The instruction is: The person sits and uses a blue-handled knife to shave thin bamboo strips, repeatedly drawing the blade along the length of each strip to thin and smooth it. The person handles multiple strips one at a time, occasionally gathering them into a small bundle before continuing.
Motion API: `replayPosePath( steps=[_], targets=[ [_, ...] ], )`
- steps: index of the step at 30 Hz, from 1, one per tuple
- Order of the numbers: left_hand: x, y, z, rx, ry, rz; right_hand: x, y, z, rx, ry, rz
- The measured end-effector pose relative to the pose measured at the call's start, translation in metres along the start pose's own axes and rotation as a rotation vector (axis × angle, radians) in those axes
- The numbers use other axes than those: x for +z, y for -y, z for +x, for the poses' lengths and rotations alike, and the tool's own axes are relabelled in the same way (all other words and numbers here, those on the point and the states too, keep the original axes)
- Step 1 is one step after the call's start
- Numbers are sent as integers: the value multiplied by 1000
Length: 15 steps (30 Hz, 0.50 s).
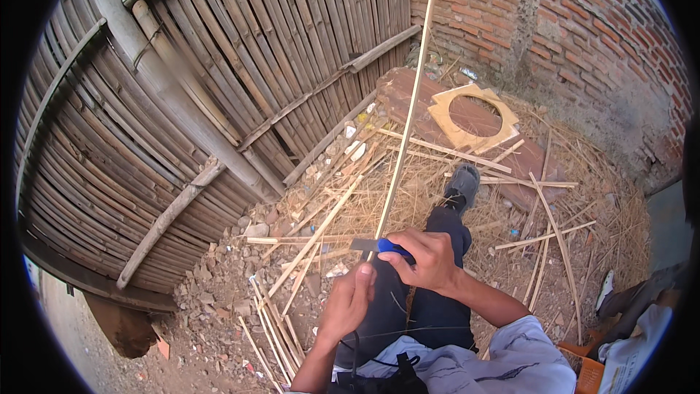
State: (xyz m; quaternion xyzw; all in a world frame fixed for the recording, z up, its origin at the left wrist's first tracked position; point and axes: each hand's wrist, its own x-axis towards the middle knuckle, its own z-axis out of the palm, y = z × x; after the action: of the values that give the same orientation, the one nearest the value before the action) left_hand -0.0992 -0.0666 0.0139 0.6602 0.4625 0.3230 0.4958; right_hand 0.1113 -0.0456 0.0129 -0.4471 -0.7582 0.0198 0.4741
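A long, pale bamboo strip (407, 128) slants up and away from my lap toward the corner of the walls. Its near end is pinched in my left hand (347, 301), thumb on top. My right hand (429, 257) is closed around the blue handle of a knife (364, 245). The knife's short, broad grey blade points left and lies across the strip, just beyond my left thumb. My fingers hide part of the handle. Beneath both hands are my legs in dark trousers, with one dark shoe (464, 184) stretched forward.
A bamboo fence (292, 36) stands at left, a brick wall (474, 7) at the back and right. Loose strips (313, 237) litter the straw and rubble. A wooden piece with a round hole (445, 128) lies on a brown board (397, 95). Another person's leg (634, 298) and an orange crate (587, 372) are at right.
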Motion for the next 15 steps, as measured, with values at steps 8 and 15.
replayPosePath(
  steps=[8, 15],
  targets=[
    [7, -16, 4, 86, -123, 311, -3, -1, -1, 16, 8, -4],
    [0, -20, -3, 10, -53, 381, -20, -17, 11, 43, -76, -97]
  ],
)
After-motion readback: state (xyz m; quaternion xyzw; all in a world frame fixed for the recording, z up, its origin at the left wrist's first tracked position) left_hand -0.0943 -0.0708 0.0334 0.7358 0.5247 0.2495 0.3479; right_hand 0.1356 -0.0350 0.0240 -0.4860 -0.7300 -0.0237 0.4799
